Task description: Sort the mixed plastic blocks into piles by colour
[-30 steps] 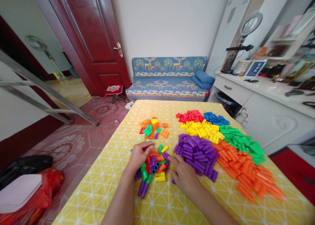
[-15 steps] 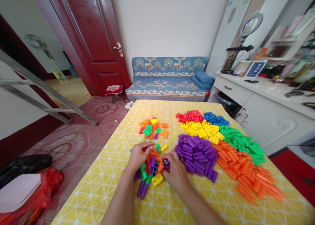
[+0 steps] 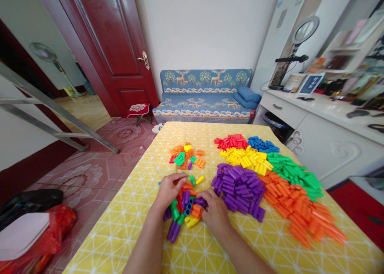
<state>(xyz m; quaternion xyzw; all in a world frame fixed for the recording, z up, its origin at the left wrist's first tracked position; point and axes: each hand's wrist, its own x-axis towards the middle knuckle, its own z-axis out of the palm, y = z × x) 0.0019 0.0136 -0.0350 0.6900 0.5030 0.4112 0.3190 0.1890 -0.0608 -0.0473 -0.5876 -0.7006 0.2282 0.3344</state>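
Observation:
A mixed pile of short plastic tubes (image 3: pixel 186 210), in purple, green, orange, red, yellow and blue, lies between my hands on the near part of the table. My left hand (image 3: pixel 170 191) rests at the pile's left side, its fingers bent inward with thumb and forefinger close together; whatever is between them is hidden. At the right side, my right hand (image 3: pixel 215 211) has its fingertips curled on a purple tube (image 3: pixel 200 202). A green tube (image 3: pixel 192 180) and a yellow tube (image 3: pixel 200 180) lie loose just beyond the pile.
Heaps sorted by colour spread across the right: purple (image 3: pixel 240 188), yellow (image 3: pixel 246 158), red (image 3: pixel 231 141), blue (image 3: pixel 263 144), green (image 3: pixel 295 174) and orange (image 3: pixel 300 208). A smaller mixed heap (image 3: pixel 181 156) lies farther off. The yellow tablecloth (image 3: pixel 120 234) covers the table; a blue sofa (image 3: pixel 204 96) stands behind.
My right fingers have shifted slightly, and the purple tube by them now shows more, lying over the pile's right edge. My left hand stays in nearly the same place.

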